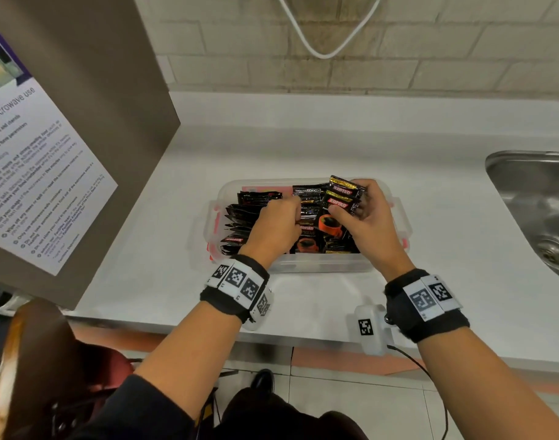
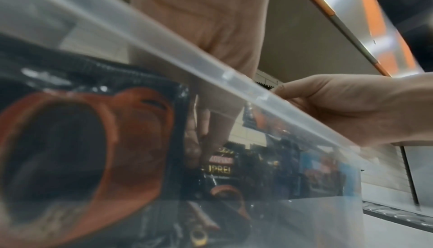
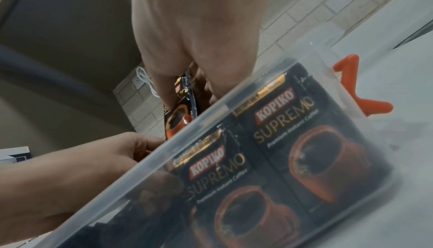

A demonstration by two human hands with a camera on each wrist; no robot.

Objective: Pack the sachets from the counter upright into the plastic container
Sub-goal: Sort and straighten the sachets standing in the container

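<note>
A clear plastic container (image 1: 319,265) with red clips stands mid-counter, holding several black Kopiko sachets (image 1: 240,217), mostly upright. My right hand (image 1: 364,214) hovers over its right half and pinches a small bunch of sachets (image 1: 345,195) above the rim. My left hand (image 1: 276,223) reaches into the middle, its fingers curled round the tops of packed sachets. In the right wrist view the right hand (image 3: 199,29) holds a sachet (image 3: 180,107) behind the container rim (image 3: 211,118). The left hand (image 3: 70,174) is beside it. Two sachets (image 3: 293,141) stand against the wall.
A steel sink (image 1: 535,201) lies at the right. A brown cabinet panel (image 1: 81,90) with a notice stands at the left. A white cable (image 1: 325,52) hangs on the brick wall. A small white device (image 1: 370,328) sits at the counter's front edge.
</note>
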